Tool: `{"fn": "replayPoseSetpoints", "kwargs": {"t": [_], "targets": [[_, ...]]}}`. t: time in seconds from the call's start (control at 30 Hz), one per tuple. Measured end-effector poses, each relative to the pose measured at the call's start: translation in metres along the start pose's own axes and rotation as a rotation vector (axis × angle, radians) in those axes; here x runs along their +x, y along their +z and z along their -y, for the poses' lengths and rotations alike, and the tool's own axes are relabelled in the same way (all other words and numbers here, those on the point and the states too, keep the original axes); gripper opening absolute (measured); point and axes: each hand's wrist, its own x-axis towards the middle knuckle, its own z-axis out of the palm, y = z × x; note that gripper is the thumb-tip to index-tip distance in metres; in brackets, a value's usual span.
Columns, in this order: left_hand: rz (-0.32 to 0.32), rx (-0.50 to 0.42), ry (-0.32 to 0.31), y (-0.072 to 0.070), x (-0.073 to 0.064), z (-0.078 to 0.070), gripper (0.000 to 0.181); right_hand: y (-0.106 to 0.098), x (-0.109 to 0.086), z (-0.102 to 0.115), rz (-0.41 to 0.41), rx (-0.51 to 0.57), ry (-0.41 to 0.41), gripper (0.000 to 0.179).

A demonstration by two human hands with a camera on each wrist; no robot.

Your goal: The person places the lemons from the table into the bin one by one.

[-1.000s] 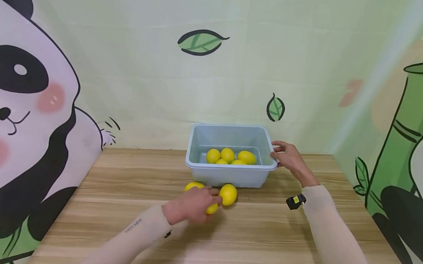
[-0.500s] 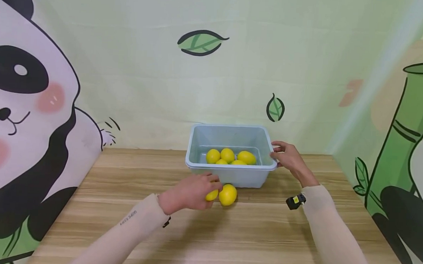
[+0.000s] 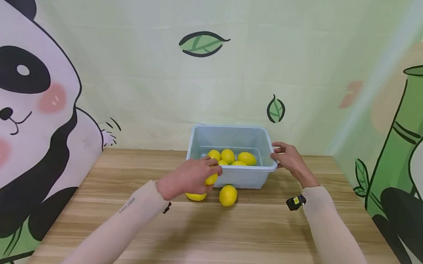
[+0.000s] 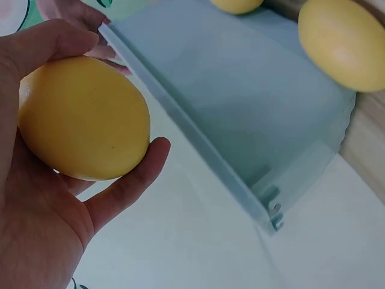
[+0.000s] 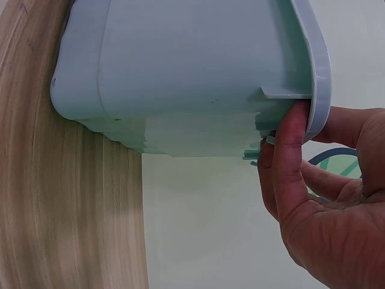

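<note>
In the head view a pale blue plastic bin [image 3: 243, 178] stands at the back of the table with several yellow lemons [image 3: 247, 158] inside. My left hand [image 3: 188, 179] holds one lemon [image 4: 90, 123] off the table, at the bin's front left corner; in the left wrist view the thumb and fingers curl round it. On the table in front of the bin lie two more: one lemon [image 3: 196, 196] partly hidden below my left hand, another lemon [image 3: 228, 195] to its right. My right hand [image 3: 291, 159] pinches the bin's right rim [image 5: 322, 72], fingers beneath the lip.
The wooden table [image 3: 256, 232] ends at a pale green cloth backdrop [image 3: 146, 86] printed with pandas, leaves and bamboo, close behind the bin. Black wrist cameras [image 3: 295, 202] sit at the sleeve cuffs.
My left hand has risen from the table with a lemon and moved away from me towards the bin's front left rim. The left lemon on the table shows beneath it. My right hand stays put.
</note>
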Motion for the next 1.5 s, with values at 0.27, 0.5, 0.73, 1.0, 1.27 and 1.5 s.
{"fn": "replayPoseSetpoints", "kwargs": {"t": [0.27,0.5,0.73,1.0,1.27,1.5], "targets": [[-0.001,-0.016,-0.028,-0.014,0.009,0.011,0.028,0.0,-0.001,0.002,0.009,0.023,-0.008,0.055],[-0.005,-0.001,-0.057,-0.025,0.019,0.018,0.03,0.001,-0.002,0.004,0.008,0.018,-0.002,0.055],[0.004,0.001,-0.101,-0.033,0.032,0.026,0.032,0.002,-0.002,0.004,0.004,0.013,-0.003,0.055],[0.022,-0.042,-0.168,-0.038,0.046,0.033,0.032,0.0,0.0,0.002,0.001,0.004,0.007,0.055],[0.037,-0.103,-0.227,-0.042,0.063,0.04,0.034,0.0,0.001,0.0,0.002,0.004,0.01,0.055],[0.054,-0.133,-0.266,-0.044,0.074,0.046,0.035,0.0,0.0,0.0,0.005,0.007,0.001,0.055]]}}
